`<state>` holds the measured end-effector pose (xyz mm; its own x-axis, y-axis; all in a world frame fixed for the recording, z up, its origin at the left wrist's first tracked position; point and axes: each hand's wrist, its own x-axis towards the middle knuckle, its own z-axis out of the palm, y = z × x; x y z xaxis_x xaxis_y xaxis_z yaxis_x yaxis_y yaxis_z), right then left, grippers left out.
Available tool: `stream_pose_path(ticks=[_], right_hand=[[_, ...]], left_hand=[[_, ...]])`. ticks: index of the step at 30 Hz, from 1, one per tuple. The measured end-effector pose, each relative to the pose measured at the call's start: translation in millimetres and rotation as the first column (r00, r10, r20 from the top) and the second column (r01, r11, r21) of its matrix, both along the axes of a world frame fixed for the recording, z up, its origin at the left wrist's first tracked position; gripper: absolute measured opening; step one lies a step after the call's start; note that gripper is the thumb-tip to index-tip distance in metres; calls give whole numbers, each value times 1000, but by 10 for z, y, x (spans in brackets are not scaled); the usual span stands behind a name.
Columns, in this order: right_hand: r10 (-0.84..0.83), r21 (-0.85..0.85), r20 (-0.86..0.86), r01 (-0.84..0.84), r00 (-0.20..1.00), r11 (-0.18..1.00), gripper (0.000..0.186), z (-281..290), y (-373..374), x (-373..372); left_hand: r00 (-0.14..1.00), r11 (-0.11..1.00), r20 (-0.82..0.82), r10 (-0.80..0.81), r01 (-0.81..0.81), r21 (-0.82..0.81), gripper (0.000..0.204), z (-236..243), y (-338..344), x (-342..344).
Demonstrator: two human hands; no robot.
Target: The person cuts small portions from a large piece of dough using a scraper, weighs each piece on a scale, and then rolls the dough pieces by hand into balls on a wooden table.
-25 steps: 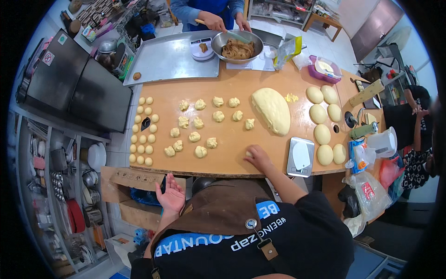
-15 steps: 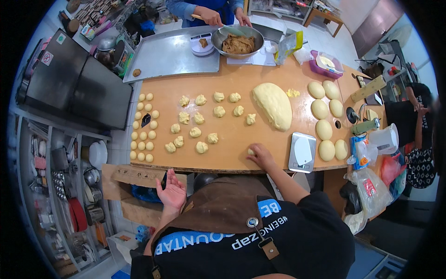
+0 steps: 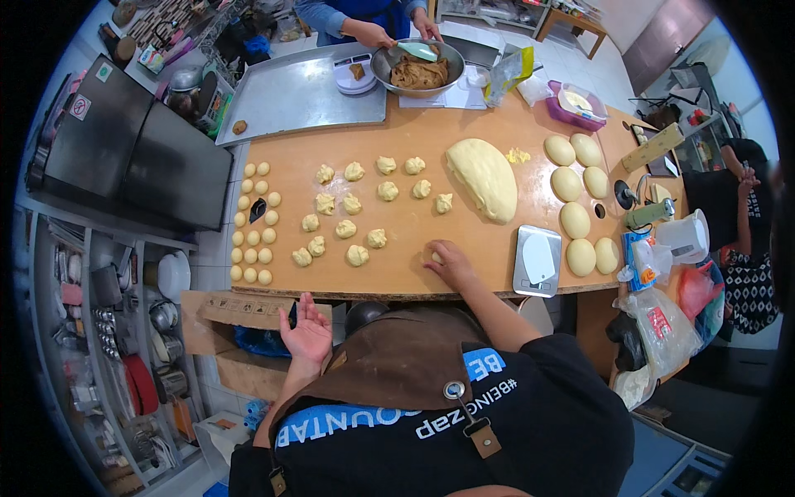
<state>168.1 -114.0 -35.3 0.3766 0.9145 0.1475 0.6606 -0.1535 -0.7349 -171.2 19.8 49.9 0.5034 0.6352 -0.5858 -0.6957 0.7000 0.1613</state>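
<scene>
On the wooden table (image 3: 397, 141), my right hand (image 3: 447, 262) cups a small dough ball (image 3: 435, 258) near the front edge, fingers curled round it. My left hand (image 3: 307, 331) is palm up with fingers apart and nothing in it, just off the front edge. Several rough dough lumps (image 3: 357, 255) lie scattered ahead of my hands. Small smooth balls (image 3: 249, 236) stand in rows at the left. A large dough mass (image 3: 482, 179) sits right of the lumps, with bigger rounded balls (image 3: 580, 256) farther right. A digital scale (image 3: 537, 258) stands right of my right hand.
Across the table a co-worker (image 3: 368, 31) works a spatula in a bowl of brown mixture (image 3: 418, 74), beside a metal tray (image 3: 298, 91). More people (image 3: 737, 203) are at the right. An open cardboard box (image 3: 215, 311) is below the table's left front; bags (image 3: 654, 335) crowd the right.
My right hand has shifted slightly left on the table, still round the dough ball. My left hand stays open. The co-worker's spatula has moved within the bowl.
</scene>
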Motion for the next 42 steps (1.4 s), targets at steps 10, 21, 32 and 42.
stream_pose_path(ticks=[10, 21, 32, 42], right_hand=[[13, -300, 78, 11, 997, 954, 55, 111, -476, -157], [260, 543, 168, -309, 951, 781, 36, 1893, 253, -481], [48, 466, 114, -96, 992, 880, 24, 2525, 118, -473], [125, 423, 171, -187, 977, 887, 15, 2526, 267, -491]], left_hand=[[956, 954, -83, -282, 271, -127, 46, -120, 59, 328], [707, 722, 151, -691, 660, 208, 66, 1083, -25, 1570], [859, 752, 15, -512, 440, 491, 76, 1485, -100, 1590], [944, 599, -219, -246, 326, 732, 71, 1479, -305, 1654]])
